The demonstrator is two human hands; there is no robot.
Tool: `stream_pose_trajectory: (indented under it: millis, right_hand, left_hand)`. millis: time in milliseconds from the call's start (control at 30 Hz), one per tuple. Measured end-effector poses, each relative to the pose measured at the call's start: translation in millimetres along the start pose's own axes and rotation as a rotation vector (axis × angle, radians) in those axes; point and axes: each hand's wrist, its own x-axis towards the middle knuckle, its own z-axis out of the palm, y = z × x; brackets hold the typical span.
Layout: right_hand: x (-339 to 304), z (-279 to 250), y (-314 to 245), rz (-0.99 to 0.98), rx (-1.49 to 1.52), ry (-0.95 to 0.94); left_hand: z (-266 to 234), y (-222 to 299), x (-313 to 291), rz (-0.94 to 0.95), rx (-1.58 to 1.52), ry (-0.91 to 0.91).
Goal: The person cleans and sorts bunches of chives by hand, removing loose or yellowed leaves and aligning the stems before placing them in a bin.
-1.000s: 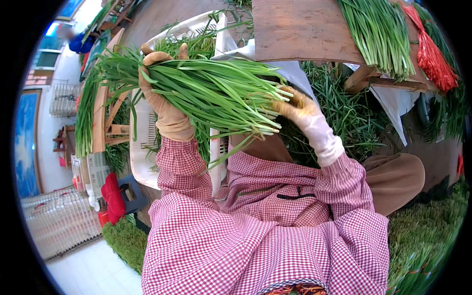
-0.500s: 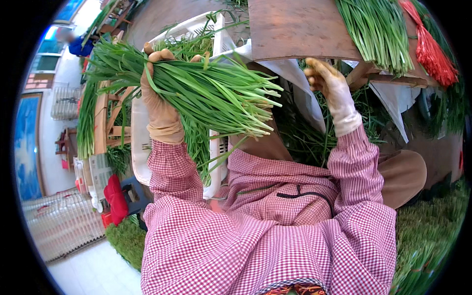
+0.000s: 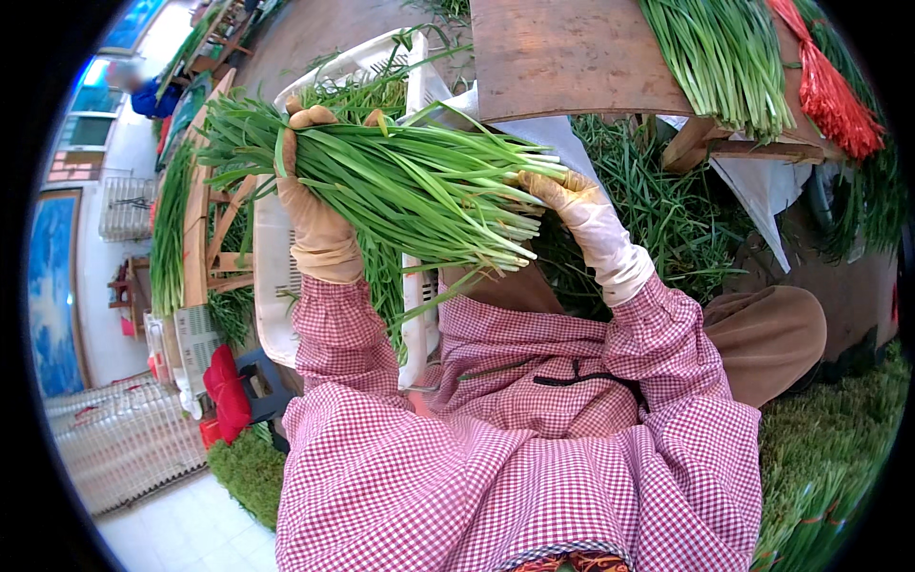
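A thick bundle of long green chive-like leaves [image 3: 400, 186] lies sideways in front of me, cut ends to the right. My left hand [image 3: 319, 224], in a tan glove, is wrapped around the bundle's leafy left part. The gloved right hand [image 3: 586, 214] presses against the pale cut ends on the right and grips them. Both sleeves are red-and-white checked.
A white plastic crate [image 3: 276, 286] stands under the bundle. A wooden board [image 3: 562, 57] at the top carries more greens [image 3: 724, 57] and a bunch of red ties [image 3: 824, 86]. Loose greens [image 3: 658, 210] cover the ground at right. A red object [image 3: 224, 386] sits lower left.
My right hand came back down from the wooden board to the bundle's cut ends. The left hand keeps holding the bundle, which shifted slightly.
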Motion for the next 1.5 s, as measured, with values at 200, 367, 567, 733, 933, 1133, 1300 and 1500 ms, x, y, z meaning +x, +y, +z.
stream_pose_trajectory:
  millis: [200, 367, 567, 733, 933, 1133, 1300, 1500]
  right_hand:
    - [2, -1, -2, -0.098, 0.033, 0.158]
    - [-11, -96, 0, -0.079, 0.199, 0.492]
    - [-12, -26, 9, 0.125, -0.106, -0.125]
    - [-2, 3, -5, 0.074, 0.155, -0.144]
    - [10, -14, -13, -0.011, 0.348, -0.17]
    - [3, 10, -23, 0.006, 0.089, -0.166]
    - [0, 9, -18, 0.021, 0.094, -0.146]
    - [2, 8, -16, -0.008, 0.015, -0.23]
  left_hand:
    - [-8, 12, -3, 0.045, 0.064, -0.022]
    - [-22, 39, -5, 0.073, 0.071, 0.065]
    - [-20, 17, -8, 0.155, 0.094, 0.025]
    - [-2, -4, -6, 0.12, 0.126, -0.032]
    - [-9, 8, -6, 0.107, 0.008, -0.061]
    - [-10, -6, 2, 0.09, -0.09, -0.079]
    - [-6, -6, -3, 0.123, -0.042, 0.007]
    - [0, -13, -6, 0.104, -0.008, 0.04]
